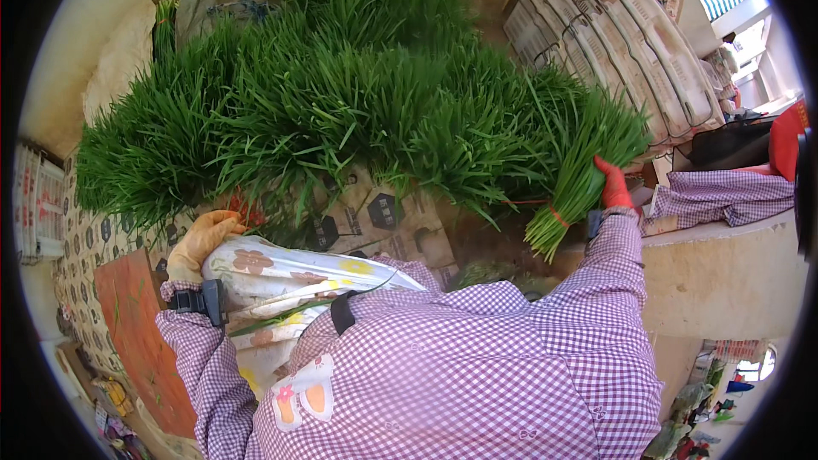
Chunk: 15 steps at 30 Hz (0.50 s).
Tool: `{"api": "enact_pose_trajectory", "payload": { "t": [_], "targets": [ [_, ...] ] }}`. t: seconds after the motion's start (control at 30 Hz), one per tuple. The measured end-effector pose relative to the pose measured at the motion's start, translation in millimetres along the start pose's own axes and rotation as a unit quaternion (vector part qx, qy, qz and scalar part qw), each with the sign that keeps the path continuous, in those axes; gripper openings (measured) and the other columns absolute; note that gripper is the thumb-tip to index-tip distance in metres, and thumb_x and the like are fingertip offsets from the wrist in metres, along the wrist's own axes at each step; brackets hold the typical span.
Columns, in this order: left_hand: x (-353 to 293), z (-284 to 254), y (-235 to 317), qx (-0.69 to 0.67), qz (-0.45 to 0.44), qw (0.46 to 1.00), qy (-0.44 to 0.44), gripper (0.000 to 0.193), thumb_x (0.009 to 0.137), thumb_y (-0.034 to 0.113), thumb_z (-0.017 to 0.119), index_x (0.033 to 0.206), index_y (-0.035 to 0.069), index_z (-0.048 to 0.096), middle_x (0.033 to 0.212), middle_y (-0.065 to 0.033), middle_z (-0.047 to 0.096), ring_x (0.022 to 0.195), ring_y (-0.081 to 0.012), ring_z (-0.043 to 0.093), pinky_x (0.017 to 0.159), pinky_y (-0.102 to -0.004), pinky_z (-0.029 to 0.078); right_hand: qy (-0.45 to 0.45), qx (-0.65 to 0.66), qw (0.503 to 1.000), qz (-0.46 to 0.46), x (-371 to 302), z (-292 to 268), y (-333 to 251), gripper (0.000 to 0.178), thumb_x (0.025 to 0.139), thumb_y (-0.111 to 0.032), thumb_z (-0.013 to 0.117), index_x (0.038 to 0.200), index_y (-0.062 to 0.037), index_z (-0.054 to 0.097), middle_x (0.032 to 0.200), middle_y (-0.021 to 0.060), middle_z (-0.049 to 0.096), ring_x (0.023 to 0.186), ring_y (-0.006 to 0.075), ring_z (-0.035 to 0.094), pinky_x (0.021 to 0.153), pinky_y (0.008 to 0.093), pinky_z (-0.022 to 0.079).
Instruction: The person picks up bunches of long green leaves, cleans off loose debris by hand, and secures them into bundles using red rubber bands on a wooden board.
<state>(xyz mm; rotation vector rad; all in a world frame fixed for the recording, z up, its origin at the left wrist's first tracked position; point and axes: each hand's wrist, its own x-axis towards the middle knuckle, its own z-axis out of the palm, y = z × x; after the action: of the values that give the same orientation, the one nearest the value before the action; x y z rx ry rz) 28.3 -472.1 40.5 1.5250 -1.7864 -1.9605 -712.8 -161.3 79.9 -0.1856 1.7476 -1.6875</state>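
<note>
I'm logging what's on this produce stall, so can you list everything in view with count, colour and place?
Pile of chive bunches: one big heap, count unclear, green, centre and top.
Tied bunch: one, green with a red band, held at right.
Plastic crates: a stack, count unclear, whitish, upper right.
Flattened cardboard: brown with dark prints, under the heap.
Floral bag: one, white with flowers, lower left by the left hand.
Concrete ledge: one, pale, right.
Checked cloth: purple and white, on the ledge.
Left hand: tan glove, resting on the floral bag.
Right hand: red glove, gripping the tied bunch.
</note>
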Motion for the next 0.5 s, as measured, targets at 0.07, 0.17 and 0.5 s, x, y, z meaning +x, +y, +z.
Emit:
{"api": "enact_pose_trajectory", "payload": {
  "t": [0.07,0.17,0.5],
  "targets": [
    [-3.5,4.2,4.1,0.002,-0.003,1.0,0.008,0.054,0.096,0.03,0.056,0.133,-0.008,0.045,0.115,-0.018,0.064,0.101,-0.0208,0.061,0.089,-0.0279,0.048,0.054,-0.04,0.998,-0.017,30.2,-43.5,42.7,0.046,0.08,-0.016,0.073,0.121,0.0014,0.06,0.113,0.0137,0.067,0.094,0.0284,0.066,0.086,0.0398,0.054],
    [-6.2,7.6,11.9,0.014,-0.016,1.0,0.023,0.056,0.096,0.031,0.057,0.133,-0.009,0.044,0.115,-0.0196,0.064,0.1,-0.0218,0.062,0.087,-0.0289,0.05,0.166,-0.123,0.977,-0.053,56.4,-71.2,89.5,0.05,0.074,-0.009,0.077,0.119,0.0048,0.06,0.114,0.0136,0.066,0.097,0.0282,0.065,0.088,0.0389,0.053],
    [-8.7,10.0,6.1,-0.029,-0.048,0.995,0.079,0.055,0.094,0.032,0.06,0.13,-0.008,0.045,0.112,-0.0202,0.065,0.099,-0.0223,0.064,0.086,-0.0302,0.052,0.227,-0.138,0.955,-0.13,64.5,-94.3,140.8,0.08,0.066,-0.007,0.083,0.135,0.007,0.044,0.128,0.0173,0.058,0.11,0.0295,0.058,0.097,0.0388,0.047]
  ]
}}
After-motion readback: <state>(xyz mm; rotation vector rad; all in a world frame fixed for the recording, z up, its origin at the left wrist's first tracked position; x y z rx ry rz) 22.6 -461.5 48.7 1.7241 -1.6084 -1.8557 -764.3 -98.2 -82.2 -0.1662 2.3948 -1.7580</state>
